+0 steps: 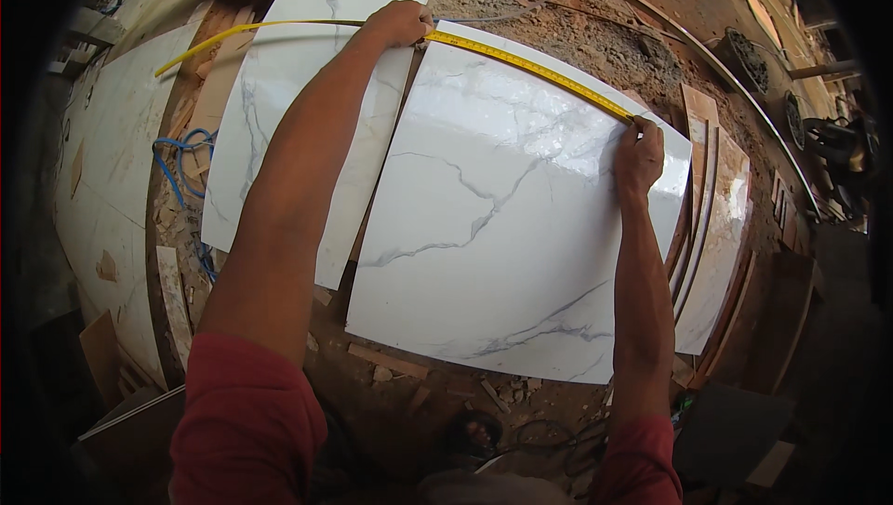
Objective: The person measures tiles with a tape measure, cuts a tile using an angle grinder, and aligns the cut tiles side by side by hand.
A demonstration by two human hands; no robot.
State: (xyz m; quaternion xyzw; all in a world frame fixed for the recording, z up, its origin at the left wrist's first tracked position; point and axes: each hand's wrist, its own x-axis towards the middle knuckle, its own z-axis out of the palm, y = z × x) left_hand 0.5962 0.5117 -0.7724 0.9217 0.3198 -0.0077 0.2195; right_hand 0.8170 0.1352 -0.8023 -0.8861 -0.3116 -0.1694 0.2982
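Note:
A yellow tape measure blade (532, 66) is stretched along the far edge of a large white tile (493, 198) with grey marble veins. My left hand (400, 23) is closed round the tape near the tile's far left corner, and the loose length runs on past it to the left, bending downward. At the tile's far right, my right hand (640, 156) pinches the tape with fingertips and thumb. Anything small inside that pinch is hidden. A second marble-patterned tile (270, 124) lies under my left forearm, with a narrow gap between the two tiles.
Rubble and soil (595, 26) spread beyond the tiles. A long pale strip (688, 35) curves across the far right. Tile offcuts (721, 245) lie at the right, a blue cord (177, 166) at the left. Another big slab (112, 198) lies far left. Broken pieces litter the near ground.

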